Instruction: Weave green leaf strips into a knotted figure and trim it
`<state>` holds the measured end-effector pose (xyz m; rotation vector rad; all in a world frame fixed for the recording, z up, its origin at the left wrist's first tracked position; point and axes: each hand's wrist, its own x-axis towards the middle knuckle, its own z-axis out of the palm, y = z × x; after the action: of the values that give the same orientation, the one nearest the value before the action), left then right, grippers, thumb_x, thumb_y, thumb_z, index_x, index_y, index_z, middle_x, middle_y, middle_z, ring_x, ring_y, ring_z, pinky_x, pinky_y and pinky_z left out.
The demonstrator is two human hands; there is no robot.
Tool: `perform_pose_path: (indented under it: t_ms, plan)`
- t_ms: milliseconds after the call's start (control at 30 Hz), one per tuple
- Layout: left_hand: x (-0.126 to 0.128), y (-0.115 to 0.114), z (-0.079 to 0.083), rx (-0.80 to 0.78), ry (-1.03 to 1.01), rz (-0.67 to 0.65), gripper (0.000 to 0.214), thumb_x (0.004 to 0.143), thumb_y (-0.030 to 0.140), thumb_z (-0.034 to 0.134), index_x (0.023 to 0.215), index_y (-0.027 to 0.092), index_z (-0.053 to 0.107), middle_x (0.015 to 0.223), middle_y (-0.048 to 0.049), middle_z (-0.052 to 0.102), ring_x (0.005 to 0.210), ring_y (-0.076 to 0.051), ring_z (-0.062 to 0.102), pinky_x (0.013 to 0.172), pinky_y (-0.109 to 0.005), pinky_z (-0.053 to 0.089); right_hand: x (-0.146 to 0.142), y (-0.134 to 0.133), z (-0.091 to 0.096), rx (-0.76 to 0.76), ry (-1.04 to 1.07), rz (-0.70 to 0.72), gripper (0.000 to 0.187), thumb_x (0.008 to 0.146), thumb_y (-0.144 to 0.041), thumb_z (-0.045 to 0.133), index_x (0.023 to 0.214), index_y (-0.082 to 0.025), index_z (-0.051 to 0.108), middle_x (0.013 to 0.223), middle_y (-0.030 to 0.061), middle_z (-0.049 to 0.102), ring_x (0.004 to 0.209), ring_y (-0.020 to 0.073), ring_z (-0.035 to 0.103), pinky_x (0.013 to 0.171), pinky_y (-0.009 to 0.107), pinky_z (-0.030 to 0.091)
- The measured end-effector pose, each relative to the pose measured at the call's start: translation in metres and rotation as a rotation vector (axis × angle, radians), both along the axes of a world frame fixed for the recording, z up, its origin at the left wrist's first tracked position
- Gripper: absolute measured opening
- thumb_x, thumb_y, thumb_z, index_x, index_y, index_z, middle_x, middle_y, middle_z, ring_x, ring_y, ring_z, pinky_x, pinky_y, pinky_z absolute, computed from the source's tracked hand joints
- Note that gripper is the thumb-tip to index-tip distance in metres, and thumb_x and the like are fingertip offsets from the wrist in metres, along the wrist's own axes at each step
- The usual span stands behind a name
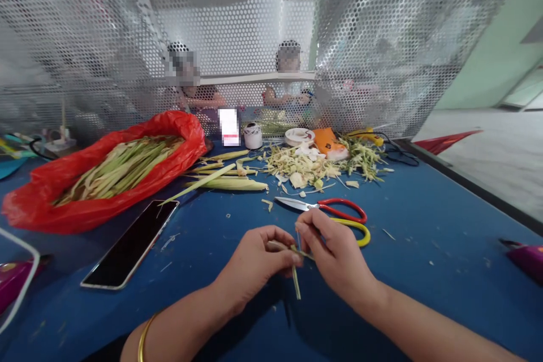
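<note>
My left hand point(261, 254) pinches a narrow green leaf strip point(296, 281) between thumb and fingers; one end of the strip hangs down below the hand. Close beside it, my right hand point(333, 243) is closed, thumb against forefinger, at the upper part of the same piece. A thin pale strand seems to show at those fingertips, too fine to make out fully. Just beyond my right hand lie scissors point(314, 205) with one red and one yellow handle, the yellow one partly hidden by the hand.
A red plastic bag point(186, 130) of long leaves stands left, a phone point(131, 243) before it. Husk leaves point(229, 184), a heap of scraps point(301, 164), a tape roll point(299, 136) and an orange packet point(326, 142) lie farther back. Behind a perforated screen point(237, 22) sit two people.
</note>
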<state>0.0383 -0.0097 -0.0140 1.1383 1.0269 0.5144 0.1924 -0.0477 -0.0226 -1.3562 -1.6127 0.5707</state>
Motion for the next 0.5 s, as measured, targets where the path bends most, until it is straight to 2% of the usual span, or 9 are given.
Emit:
perform_pose_path:
  t_ms: [200,267,367,433,500]
  plan:
    - [0.001,-0.003,0.007,0.128,0.102,-0.046,0.019,0.06,0.018,0.075,0.067,0.016,0.057,0.062,0.0016,0.067,0.059,-0.012,0.06,0.061,-0.023,0.047,-0.001,0.002,0.005,-0.22,0.321,0.034,0.021,0.09,-0.031,0.049,0.072,-0.021,0.05,0.055,-0.0049,0.053,0.05,0.0102,0.047,0.051,0.023,0.04]
    - [0.0,-0.004,0.011,0.226,0.151,-0.08,0.016,0.062,0.018,0.074,0.066,0.017,0.059,0.063,0.0022,0.067,0.061,-0.012,0.061,0.06,-0.022,0.046,-0.002,0.004,0.005,-0.284,0.407,0.042,0.022,0.088,-0.033,0.052,0.07,-0.02,0.051,0.054,-0.0048,0.054,0.05,0.0098,0.047,0.05,0.023,0.04]
    - [-0.003,-0.006,0.014,0.455,0.216,-0.14,0.01,0.067,0.017,0.073,0.066,0.018,0.063,0.067,0.0024,0.069,0.066,-0.013,0.063,0.065,-0.023,0.047,-0.003,0.006,0.006,-0.398,0.513,0.029,0.025,0.083,-0.036,0.057,0.066,-0.019,0.051,0.052,-0.0047,0.053,0.047,0.0086,0.045,0.049,0.022,0.038]
    - [-0.004,-0.007,0.016,0.569,0.212,-0.171,0.007,0.069,0.016,0.072,0.07,0.019,0.066,0.073,0.0022,0.072,0.072,-0.014,0.066,0.071,-0.023,0.048,-0.003,0.007,0.008,-0.475,0.584,0.028,0.026,0.08,-0.038,0.059,0.064,-0.019,0.051,0.05,-0.0053,0.052,0.045,0.0077,0.044,0.047,0.021,0.035]
    - [-0.005,-0.008,0.016,0.591,0.161,-0.189,0.013,0.071,0.015,0.071,0.082,0.021,0.069,0.08,0.0019,0.074,0.077,-0.015,0.068,0.076,-0.024,0.049,-0.003,0.008,0.009,-0.531,0.641,0.035,0.027,0.077,-0.039,0.062,0.063,-0.018,0.051,0.049,-0.0058,0.051,0.044,0.0071,0.043,0.046,0.021,0.033]
